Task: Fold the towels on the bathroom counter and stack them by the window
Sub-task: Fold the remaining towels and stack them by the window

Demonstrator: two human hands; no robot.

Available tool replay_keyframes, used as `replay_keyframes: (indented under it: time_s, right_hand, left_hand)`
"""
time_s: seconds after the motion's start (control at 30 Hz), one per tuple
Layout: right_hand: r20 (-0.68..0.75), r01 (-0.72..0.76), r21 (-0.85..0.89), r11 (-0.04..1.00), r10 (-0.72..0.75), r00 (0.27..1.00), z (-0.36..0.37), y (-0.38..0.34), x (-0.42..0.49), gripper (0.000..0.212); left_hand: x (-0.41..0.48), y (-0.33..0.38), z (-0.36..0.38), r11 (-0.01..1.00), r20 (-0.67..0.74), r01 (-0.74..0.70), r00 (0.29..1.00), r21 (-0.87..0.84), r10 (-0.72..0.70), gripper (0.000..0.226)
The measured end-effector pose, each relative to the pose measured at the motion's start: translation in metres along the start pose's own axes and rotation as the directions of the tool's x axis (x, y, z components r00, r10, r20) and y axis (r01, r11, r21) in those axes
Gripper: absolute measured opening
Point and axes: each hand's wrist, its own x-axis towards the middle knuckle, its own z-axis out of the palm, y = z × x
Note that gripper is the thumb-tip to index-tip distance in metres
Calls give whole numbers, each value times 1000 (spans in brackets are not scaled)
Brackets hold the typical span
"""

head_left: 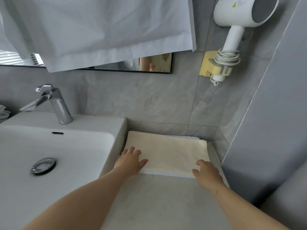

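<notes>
Below, we rest left hand (pixel 131 161) and right hand (pixel 207 175), fingers loosely spread, on the folded towel (pixel 167 151); hair dryer (pixel 232 35), 1 o'clock, bears a yellow warning triangle (pixel 234 4).

The folded towel (pixel 167 151) is cream-white and plain, with a thin pale blue edge showing under it along its front and back. It lies on a light grey counter (pixel 157 205) with faint marble veining; the wall tiles (pixel 141 97) are a darker grey with the same cloudy veins. The sink (pixel 66 146) is glossy white, its overflow slot (pixel 57 133) black, its drain plug (pixel 43 166) and faucet (pixel 54 103) mirror chrome. The hair dryer (pixel 232 22) is white with a grey mouth and a small yellow warning triangle; its coiled cord (pixel 226 58) is white, its holder (pixel 207 65) pale yellow. The hanging cloth (pixel 99 30) is plain white, the mirror frame (pixel 132 71) black.
</notes>
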Motion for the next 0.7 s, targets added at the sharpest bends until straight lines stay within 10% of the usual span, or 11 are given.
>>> replay_keyframes:
  time_s: [0.7]
  right_hand:
    - [74, -254, -89, 963, 260, 963, 9, 4, 57, 64]
  left_hand:
    - [43, -11, 23, 981, 34, 194, 980, -11, -194, 33]
